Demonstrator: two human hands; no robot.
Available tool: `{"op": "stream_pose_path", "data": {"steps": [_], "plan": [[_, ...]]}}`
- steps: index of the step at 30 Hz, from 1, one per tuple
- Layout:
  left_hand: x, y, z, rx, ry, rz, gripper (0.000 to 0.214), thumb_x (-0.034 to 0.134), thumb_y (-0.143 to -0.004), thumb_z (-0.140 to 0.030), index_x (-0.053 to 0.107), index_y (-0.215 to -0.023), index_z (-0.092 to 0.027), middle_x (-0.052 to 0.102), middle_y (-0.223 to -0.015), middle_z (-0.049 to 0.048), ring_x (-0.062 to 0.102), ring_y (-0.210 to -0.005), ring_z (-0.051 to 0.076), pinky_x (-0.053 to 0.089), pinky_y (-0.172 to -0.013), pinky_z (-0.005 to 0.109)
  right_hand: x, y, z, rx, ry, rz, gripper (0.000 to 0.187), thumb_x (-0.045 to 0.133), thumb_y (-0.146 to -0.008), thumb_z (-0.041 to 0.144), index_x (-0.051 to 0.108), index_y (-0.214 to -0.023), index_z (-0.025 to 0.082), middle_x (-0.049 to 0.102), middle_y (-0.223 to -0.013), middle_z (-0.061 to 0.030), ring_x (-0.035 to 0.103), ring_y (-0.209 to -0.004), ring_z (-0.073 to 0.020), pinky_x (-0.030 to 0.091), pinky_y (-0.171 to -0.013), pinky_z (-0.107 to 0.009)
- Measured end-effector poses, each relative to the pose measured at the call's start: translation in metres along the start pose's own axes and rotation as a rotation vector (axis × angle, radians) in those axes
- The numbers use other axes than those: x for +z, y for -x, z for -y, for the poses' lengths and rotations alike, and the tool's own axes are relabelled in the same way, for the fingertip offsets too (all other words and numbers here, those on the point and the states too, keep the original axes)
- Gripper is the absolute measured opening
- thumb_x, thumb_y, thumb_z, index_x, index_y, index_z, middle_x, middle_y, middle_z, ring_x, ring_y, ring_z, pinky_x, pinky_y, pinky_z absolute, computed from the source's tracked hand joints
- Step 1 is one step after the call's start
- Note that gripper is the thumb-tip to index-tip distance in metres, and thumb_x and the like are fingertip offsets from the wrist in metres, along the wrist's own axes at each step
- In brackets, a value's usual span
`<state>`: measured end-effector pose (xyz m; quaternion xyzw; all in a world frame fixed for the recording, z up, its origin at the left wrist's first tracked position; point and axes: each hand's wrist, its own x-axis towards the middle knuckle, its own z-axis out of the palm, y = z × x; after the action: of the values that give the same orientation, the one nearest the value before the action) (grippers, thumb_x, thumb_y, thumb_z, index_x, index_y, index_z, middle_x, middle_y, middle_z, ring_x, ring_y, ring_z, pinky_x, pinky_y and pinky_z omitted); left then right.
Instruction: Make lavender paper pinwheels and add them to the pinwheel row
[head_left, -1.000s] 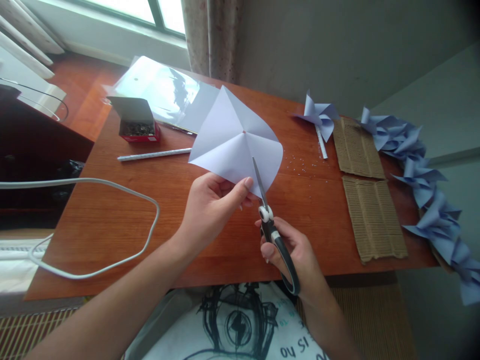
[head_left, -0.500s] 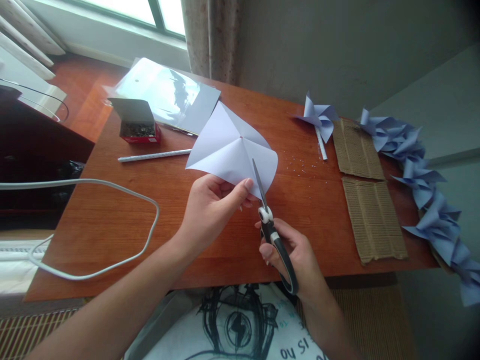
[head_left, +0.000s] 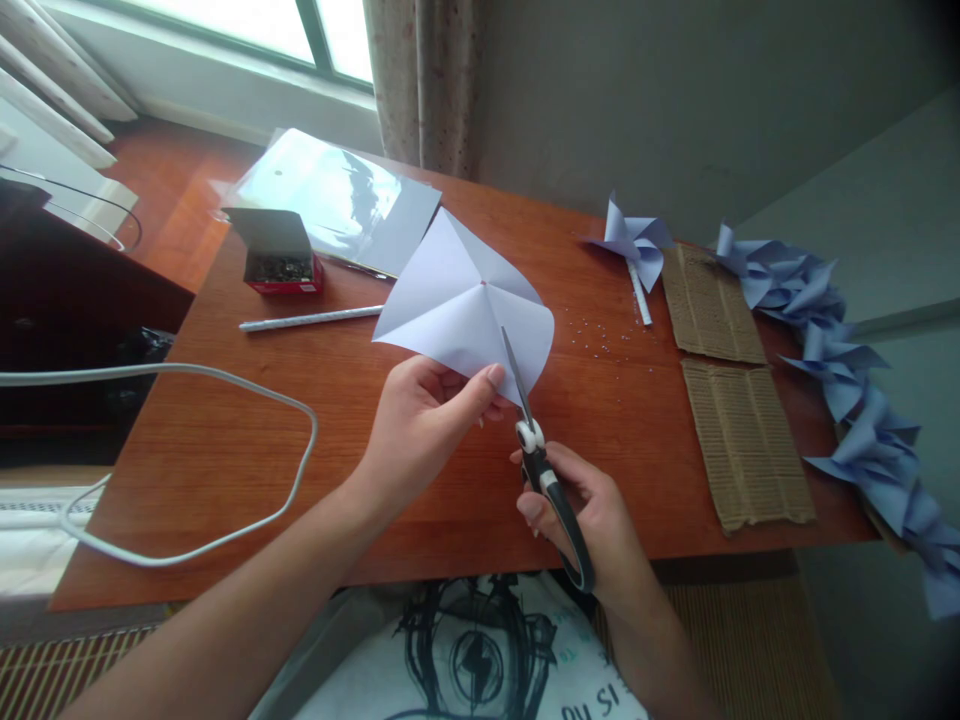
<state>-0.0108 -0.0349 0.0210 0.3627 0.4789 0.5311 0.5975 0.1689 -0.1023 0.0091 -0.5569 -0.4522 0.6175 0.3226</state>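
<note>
L hand pinches near edge of a creased white square paper sheet, thumb on top, fingers under; R hand is wrapped round black-and-white-handled metal scissors, one blade over sheet, pointing roughly twd its small red centre dot. Sheet seems held up off the reddish-brown wooden table.

Risks (my read): a cut run too far cd reach the dot & split sheet; slack, curling paper cd send the line astray; L thumb's v. near the blade, so a slip cd nick it.

Can't tell: 2nd blade (prob. under sheet), so how wide scissors gape; most L fingertips. Silvery-white rod left of sheet: right end hidden behind it. White specks right of sheet: too tiny to ID. Pale-blue paper pinwheels far right of sheet overlap, can't count.
</note>
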Motion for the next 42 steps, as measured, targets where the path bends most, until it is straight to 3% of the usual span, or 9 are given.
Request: {"op": "stream_pose_path", "data": {"steps": [20,28,35,42], "plan": [[-0.008,-0.001,0.004,-0.067,0.068,0.055,0.02,0.075,-0.086,-0.031,0.07,-0.074,-0.015,0.071,-0.065,0.0013,0.065,-0.059,0.013,0.051,-0.057,0.021,0.002,0.001,0.001,-0.019,0.081,-0.012,0.029,0.081,-0.079,0.037,0.075,-0.103,0.021,0.05,-0.083,0.0019,0.049,-0.068,-0.011,0.044,-0.057,-0.021],[-0.009,-0.007,0.003,-0.054,0.102,-0.064,0.019,0.079,-0.081,-0.028,0.067,-0.075,-0.016,0.064,-0.066,-0.0029,0.055,-0.056,0.009,0.046,-0.052,0.019,0.003,0.001,-0.004,0.03,0.063,-0.015,0.038,0.083,-0.076,0.044,0.075,-0.104,0.019,0.053,-0.087,-0.0005,0.051,-0.068,-0.0116,0.046,-0.056,-0.022],[-0.009,-0.005,0.004,-0.051,0.023,-0.068,0.02,0.077,-0.082,-0.031,0.068,-0.073,-0.015,0.065,-0.065,-0.0007,0.058,-0.059,0.012,0.048,-0.056,0.022,0.002,0.003,-0.01,0.076,-0.052,0.01,0.05,0.084,-0.073,0.053,0.074,-0.107,0.017,0.054,-0.067,0.0023,0.047,-0.056,-0.0106,0.042,-0.05,-0.022],[-0.008,-0.004,0.004,-0.045,0.034,-0.07,0.02,0.077,-0.082,-0.03,0.067,-0.073,-0.016,0.065,-0.065,-0.0022,0.057,-0.057,0.012,0.047,-0.055,0.022,0.001,0.005,-0.009,0.077,-0.12,0.034,0.057,0.085,-0.069,0.057,0.073,-0.108,0.016,0.054,-0.062,0.0028,0.046,-0.053,-0.0106,0.04,-0.047,-0.022]]}}
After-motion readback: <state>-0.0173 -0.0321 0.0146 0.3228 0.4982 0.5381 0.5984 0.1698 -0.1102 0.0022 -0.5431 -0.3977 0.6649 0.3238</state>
